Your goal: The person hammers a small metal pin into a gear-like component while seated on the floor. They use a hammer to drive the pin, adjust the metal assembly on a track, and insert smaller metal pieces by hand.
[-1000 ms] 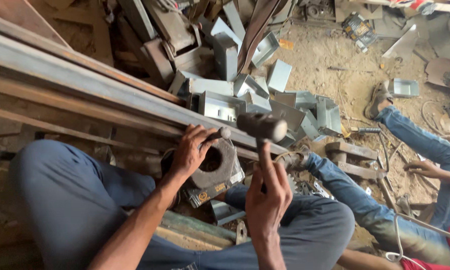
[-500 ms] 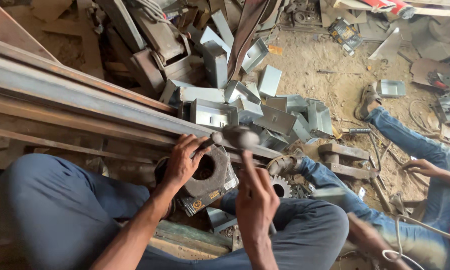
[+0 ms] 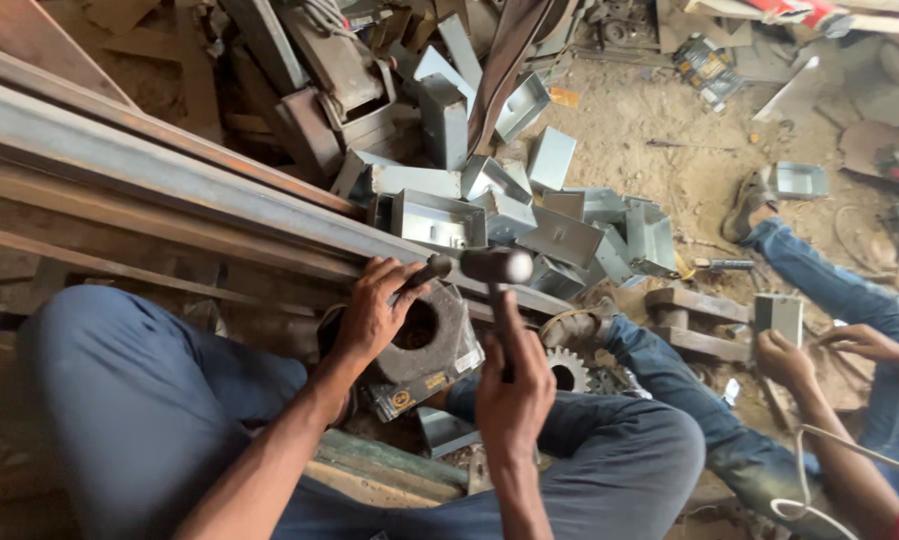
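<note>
- The hammer [image 3: 496, 266] had a dark, cylindrical steel head and a thin handle; it was raised just above the heavy metal ring [image 3: 431, 335], its head touching or just beside the punch [image 3: 426, 271].
- The right hand [image 3: 512, 385] was closed tight around the hammer's handle, low on the shaft.
- The left hand [image 3: 374, 310] was wrapped around the short, round punch, fingers curled shut on it, and rested on the ring's rim.
- The ring was one thick, grey, rough-cast block with a round hole through its middle, lying between the person's knees in blue trousers.
- One toothed gear [image 3: 566, 368] lay just beside the right knee.
- Long rusty steel beams [image 3: 169, 180] ran diagonally behind the ring.
- More than ten folded sheet-metal boxes [image 3: 559, 235], pale grey and smooth, were heaped on the dirt floor beyond.
- A co-worker's hand [image 3: 784, 358] at the right held another box.
</note>
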